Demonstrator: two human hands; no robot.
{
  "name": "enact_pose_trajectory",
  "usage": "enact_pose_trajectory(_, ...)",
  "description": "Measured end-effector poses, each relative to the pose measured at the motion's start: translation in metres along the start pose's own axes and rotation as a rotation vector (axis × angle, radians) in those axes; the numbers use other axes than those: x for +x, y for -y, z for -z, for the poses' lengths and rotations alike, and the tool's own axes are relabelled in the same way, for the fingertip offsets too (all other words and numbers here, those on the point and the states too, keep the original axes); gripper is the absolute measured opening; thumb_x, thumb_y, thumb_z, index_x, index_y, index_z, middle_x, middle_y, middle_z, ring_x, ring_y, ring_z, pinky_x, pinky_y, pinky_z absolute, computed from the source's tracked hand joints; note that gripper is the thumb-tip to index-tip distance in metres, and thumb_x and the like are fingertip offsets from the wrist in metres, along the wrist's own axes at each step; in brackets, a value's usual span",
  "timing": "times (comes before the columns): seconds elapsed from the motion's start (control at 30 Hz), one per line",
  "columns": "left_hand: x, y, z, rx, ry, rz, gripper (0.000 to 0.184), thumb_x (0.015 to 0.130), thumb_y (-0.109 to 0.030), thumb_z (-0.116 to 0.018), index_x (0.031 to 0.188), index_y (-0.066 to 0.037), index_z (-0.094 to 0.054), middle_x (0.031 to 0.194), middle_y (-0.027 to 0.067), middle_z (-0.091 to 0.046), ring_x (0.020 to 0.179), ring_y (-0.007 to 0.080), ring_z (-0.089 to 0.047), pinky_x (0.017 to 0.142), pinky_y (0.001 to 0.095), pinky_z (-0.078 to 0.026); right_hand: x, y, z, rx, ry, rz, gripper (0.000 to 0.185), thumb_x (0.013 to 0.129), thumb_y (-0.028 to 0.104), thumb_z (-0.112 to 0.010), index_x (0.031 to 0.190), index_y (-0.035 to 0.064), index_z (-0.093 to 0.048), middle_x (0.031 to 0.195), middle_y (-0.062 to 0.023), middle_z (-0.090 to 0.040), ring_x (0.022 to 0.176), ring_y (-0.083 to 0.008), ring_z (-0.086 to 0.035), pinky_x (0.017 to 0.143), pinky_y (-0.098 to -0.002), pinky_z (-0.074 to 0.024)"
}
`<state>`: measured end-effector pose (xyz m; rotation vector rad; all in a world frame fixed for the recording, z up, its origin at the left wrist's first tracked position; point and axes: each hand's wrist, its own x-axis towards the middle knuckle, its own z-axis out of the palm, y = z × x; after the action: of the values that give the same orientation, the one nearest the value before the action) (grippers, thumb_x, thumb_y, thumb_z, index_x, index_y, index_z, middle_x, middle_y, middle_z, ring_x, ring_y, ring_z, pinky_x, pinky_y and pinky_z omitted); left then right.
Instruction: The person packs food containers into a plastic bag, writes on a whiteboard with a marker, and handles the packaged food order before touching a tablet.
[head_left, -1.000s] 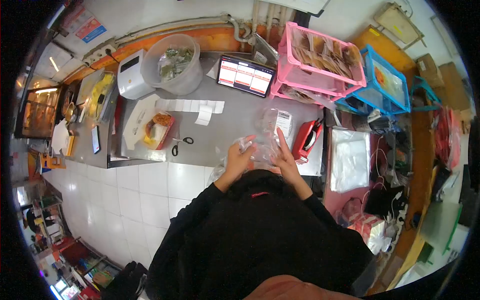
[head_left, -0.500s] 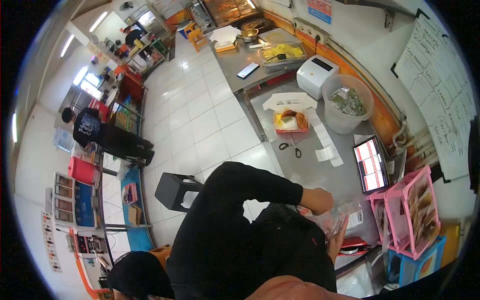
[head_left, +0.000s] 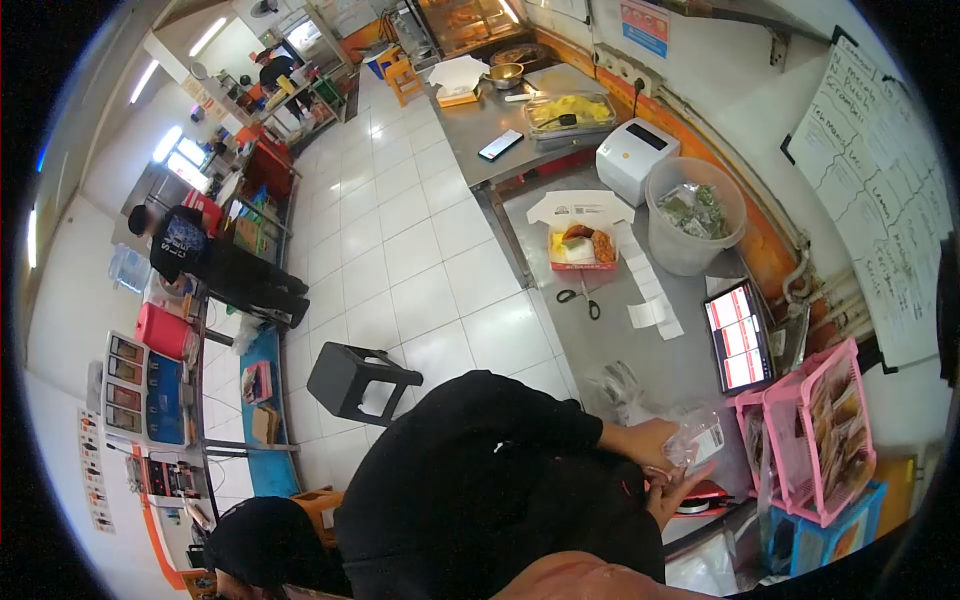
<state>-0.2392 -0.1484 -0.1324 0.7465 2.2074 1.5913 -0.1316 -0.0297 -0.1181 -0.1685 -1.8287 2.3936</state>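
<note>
My left hand (head_left: 645, 441) reaches out from a black sleeve over the metal table, its fingers closed at the edge of a crinkled clear plastic bag (head_left: 690, 432). A white label with printing (head_left: 709, 440) shows at the bag. Just below, my right hand (head_left: 676, 496) holds the bag from the near side, its fingers stretched along the underside. The fingertips of the left hand are partly hidden. More clear plastic (head_left: 622, 392) lies on the table beside my left wrist. Under the right hand is a red device with a round pale top (head_left: 697, 503).
On the metal table (head_left: 660, 365) are a filled food box (head_left: 582, 246), scissors (head_left: 580, 295), paper strips (head_left: 650, 300), a tablet (head_left: 739, 337), a bucket of packets (head_left: 697, 215) and pink baskets (head_left: 810, 430). A black stool (head_left: 360, 382) stands behind. Other people (head_left: 190, 250) are nearby.
My left arm has lowered, uncovering the clear plastic on the table. Both hands have shifted slightly, and the right fingers now stretch along the bag rather than pointing up beside it.
</note>
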Motion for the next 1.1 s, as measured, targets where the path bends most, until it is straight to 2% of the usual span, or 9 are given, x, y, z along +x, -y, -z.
enact_pose_trajectory(0.1,0.015,0.033,-0.015,0.045,0.120,-0.232,0.038,0.063,-0.033,-0.073,0.082,-0.001,-0.065,0.075,0.0219,-0.062,0.071,0.0371,-0.062,0.063,0.0416,-0.048,-0.005,-0.001,0.002,-0.074,-0.067,-0.033,0.093,0.078,-0.010,-0.044,0.147,0.0211,0.010,0.148,-0.0255,-0.017,0.084,-0.0147,-0.060,0.080,-0.0242,-0.0457)
enact_pose_trajectory(0.27,0.021,0.018,-0.015,-0.006,0.098,-0.074,0.030,0.066,-0.030,-0.069,0.072,-0.001,-0.067,0.063,0.0195,-0.060,0.057,0.0315,-0.060,0.056,0.0389,-0.046,-0.001,0.032,0.003,-0.123,-0.067,-0.085,0.077,0.080,-0.004,-0.051,0.143,0.0093,-0.009,0.140,-0.0181,-0.035,0.096,-0.0168,-0.056,0.083,-0.0273,-0.0459)
enact_pose_trajectory(0.4,0.019,0.001,-0.014,-0.556,0.194,0.394,0.025,0.073,-0.025,-0.066,0.067,-0.001,-0.066,0.052,0.0094,-0.056,0.047,0.0196,-0.054,0.048,0.0337,-0.042,0.010,-0.029,0.214,-0.522,-0.238,0.180,0.035,0.089,0.012,-0.055,0.121,-0.0021,-0.055,0.116,-0.0129,-0.061,0.092,-0.0172,-0.062,0.082,-0.0273,-0.0473)
enact_pose_trajectory(0.5,0.013,-0.021,0.004,-0.716,0.230,0.505,0.022,0.075,-0.024,-0.066,0.069,-0.002,-0.064,0.048,0.0012,-0.047,0.044,0.0119,-0.048,0.043,0.0287,-0.036,0.013,0.016,0.306,-1.109,-0.936,-0.010,0.036,0.087,0.024,-0.056,0.111,-0.0019,-0.060,0.103,-0.0162,-0.066,0.089,-0.0282,-0.064,0.080,-0.0373,-0.0481)
enact_pose_trajectory(0.57,0.013,-0.013,0.001,-0.677,0.217,0.521,0.021,0.076,-0.024,-0.065,0.071,-0.004,-0.064,0.047,0.0005,-0.043,0.042,0.0112,-0.044,0.042,0.0279,-0.035,0.001,0.010,0.366,-1.283,-0.971,-0.007,0.046,0.081,0.039,-0.062,0.101,-0.0016,-0.063,0.097,-0.0188,-0.064,0.085,-0.0346,-0.062,0.076,-0.0433,-0.0466)
enact_pose_trajectory(0.73,0.011,0.001,-0.010,-0.693,0.159,0.459,0.018,0.078,-0.024,-0.066,0.077,-0.007,-0.063,0.052,-0.0018,-0.045,0.044,0.0087,-0.043,0.042,0.0263,-0.035,0.024,0.001,0.374,-1.881,-0.515,0.232,0.055,0.073,0.057,-0.062,0.087,0.0048,-0.064,0.077,-0.0156,-0.059,0.071,-0.0364,-0.057,0.064,-0.0465,-0.0451)
enact_pose_trajectory(0.77,0.010,0.007,-0.009,-0.672,0.148,0.451,0.017,0.079,-0.024,-0.066,0.078,-0.007,-0.063,0.054,-0.0022,-0.046,0.045,0.0080,-0.043,0.042,0.0260,-0.035,0.033,0.010,0.373,-2.183,-0.202,-0.400,0.054,0.081,0.048,-0.060,0.099,-0.0028,-0.064,0.103,-0.0250,-0.061,0.099,-0.0376,-0.057,0.077,-0.0409,-0.0465)
enact_pose_trajectory(0.83,0.007,0.013,-0.013,-0.670,0.143,0.503,0.016,0.080,-0.024,-0.065,0.084,-0.008,-0.063,0.060,-0.0027,-0.050,0.050,0.0068,-0.045,0.044,0.0251,-0.036,0.031,-0.005,0.398,-2.106,-0.288,-0.607,0.045,0.080,0.043,-0.060,0.091,-0.0008,-0.064,0.094,-0.0235,-0.062,0.090,-0.0372,-0.059,0.071,-0.0425,-0.0472)
enact_pose_trajectory(1.1,-0.010,0.028,0.001,-0.677,0.131,0.633,0.022,0.085,-0.019,-0.061,0.091,0.002,-0.065,0.067,0.0022,-0.058,0.054,0.0079,-0.046,0.050,0.0241,-0.035,0.009,-0.020,0.394,-1.521,-0.827,-0.107,0.018,0.070,0.022,-0.069,0.081,0.0074,-0.071,0.078,-0.0164,-0.067,0.073,-0.0343,-0.065,0.065,-0.0423,-0.0509)
